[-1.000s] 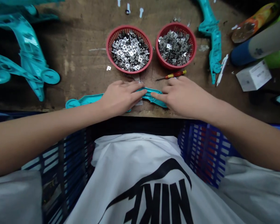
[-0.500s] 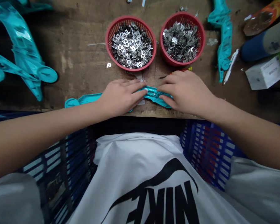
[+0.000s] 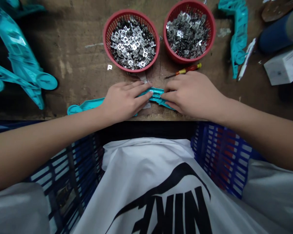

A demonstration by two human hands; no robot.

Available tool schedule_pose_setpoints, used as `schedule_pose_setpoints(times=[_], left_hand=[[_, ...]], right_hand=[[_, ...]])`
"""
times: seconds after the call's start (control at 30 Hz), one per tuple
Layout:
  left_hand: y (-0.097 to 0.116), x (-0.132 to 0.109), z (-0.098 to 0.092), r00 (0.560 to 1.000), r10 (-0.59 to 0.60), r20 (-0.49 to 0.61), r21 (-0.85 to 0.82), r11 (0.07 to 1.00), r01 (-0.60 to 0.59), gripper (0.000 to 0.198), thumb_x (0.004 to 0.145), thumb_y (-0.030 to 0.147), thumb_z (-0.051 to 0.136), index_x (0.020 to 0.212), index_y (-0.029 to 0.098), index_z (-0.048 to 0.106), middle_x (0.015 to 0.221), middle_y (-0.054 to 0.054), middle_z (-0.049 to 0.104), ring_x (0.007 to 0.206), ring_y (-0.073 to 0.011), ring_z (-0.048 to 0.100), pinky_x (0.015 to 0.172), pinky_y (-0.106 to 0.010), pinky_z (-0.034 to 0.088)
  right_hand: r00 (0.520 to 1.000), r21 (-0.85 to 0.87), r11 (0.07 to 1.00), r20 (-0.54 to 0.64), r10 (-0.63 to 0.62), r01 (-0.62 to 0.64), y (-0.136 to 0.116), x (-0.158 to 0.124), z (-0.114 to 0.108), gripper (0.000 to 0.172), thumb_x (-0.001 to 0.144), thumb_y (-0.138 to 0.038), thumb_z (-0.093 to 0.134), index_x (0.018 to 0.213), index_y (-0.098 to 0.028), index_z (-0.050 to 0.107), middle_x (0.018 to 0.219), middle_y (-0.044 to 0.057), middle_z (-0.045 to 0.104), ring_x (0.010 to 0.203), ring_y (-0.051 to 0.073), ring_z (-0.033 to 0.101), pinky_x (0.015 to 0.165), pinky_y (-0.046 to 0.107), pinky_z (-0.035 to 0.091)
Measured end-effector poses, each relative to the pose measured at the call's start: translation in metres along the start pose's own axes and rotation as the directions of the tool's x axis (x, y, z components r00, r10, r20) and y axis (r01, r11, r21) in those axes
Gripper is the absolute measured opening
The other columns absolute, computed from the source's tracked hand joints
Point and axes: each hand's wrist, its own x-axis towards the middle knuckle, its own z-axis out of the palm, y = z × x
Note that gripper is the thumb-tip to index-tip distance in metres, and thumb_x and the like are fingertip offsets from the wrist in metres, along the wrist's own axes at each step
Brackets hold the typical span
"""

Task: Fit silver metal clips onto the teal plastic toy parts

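Observation:
A teal moulded plastic part (image 3: 156, 94) lies along the front of the worn wooden table (image 3: 70, 74), its round flat end (image 3: 74, 110) reaching out to the left. My left hand (image 3: 123, 100) presses on it from above, with the fingertips at its middle. My right hand (image 3: 191, 95) grips the part from the other side, and the fingers of both hands nearly meet. The hands hide much of the part. Just above my right hand lies a small screwdriver with a red and yellow handle (image 3: 183, 71), not touched.
Two red mesh baskets (image 3: 106, 39) (image 3: 183, 59) hold several small metal clips. More teal plastic parts (image 3: 17, 48) (image 3: 239, 31) lie left and right. A blue tube (image 3: 273, 34) and white box (image 3: 284, 65) stand at right. A blue-red crate (image 3: 222, 156) sits below the table edge.
The view has tilted, so the baskets sit higher in the picture. My right hand has shifted and covers more of the teal part's right end.

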Motion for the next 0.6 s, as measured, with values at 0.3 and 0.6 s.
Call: schedule_pose_setpoints(times=[0.3,0.6], left_hand=[[-0.003,0.006,-0.007,1.000,0.007,0.024,-0.035,0.999,-0.006,0.052,0.134,0.044,0.050,0.161,0.026,0.090,0.181,-0.017,0.080,0.165,-0.0442,0.082,0.133,-0.067,0.073],[-0.001,0.012,-0.018,0.999,-0.012,0.048,-0.011,1.000,0.012,0.048,0.129,0.043,0.057,0.157,0.025,0.091,0.172,-0.018,0.087,0.158,-0.0432,0.086,0.127,-0.062,0.076]], right_hand=[[0.981,0.012,0.995,0.167,0.100,-0.103,-0.004,0.004,-0.023,0.041,0.134,-0.023,0.057,0.147,-0.022,0.096,0.146,0.013,0.092,0.136,0.039,0.081,0.083,0.045,0.035],[0.968,0.115,0.967,0.134,0.211,-0.226,0.007,-0.002,-0.025,0.034,0.126,-0.033,0.076,0.149,-0.016,0.095,0.145,0.018,0.091,0.127,0.038,0.083,0.078,0.043,0.032]])
